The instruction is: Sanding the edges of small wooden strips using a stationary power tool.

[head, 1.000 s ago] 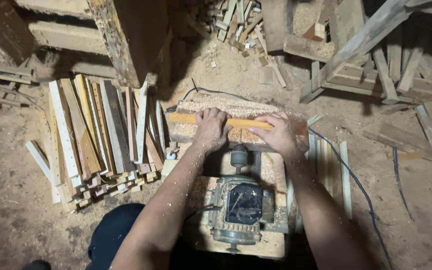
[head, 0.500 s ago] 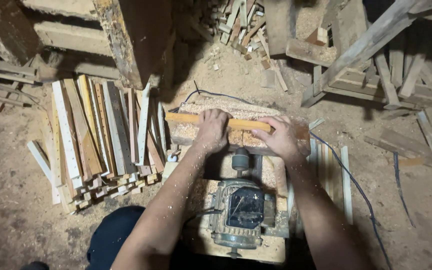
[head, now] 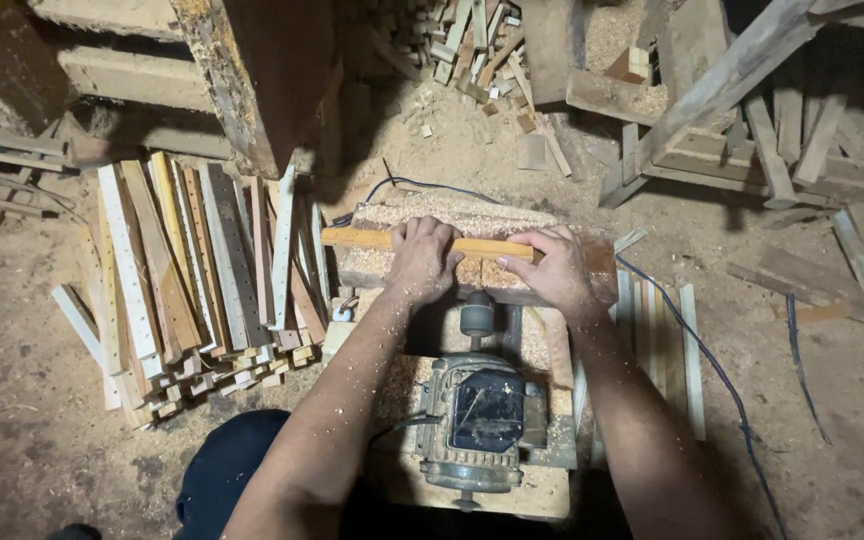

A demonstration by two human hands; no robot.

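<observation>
Hands first, in the head view: the left hand and right hand both press palm-down, fingers curled over a yellow wooden strip lying across the sawdust-covered block just beyond the electric motor. Doing this well likely means even downward pressure, the strip kept square to the motor's spindle, and fingertips on the far edge, clear of it.
</observation>
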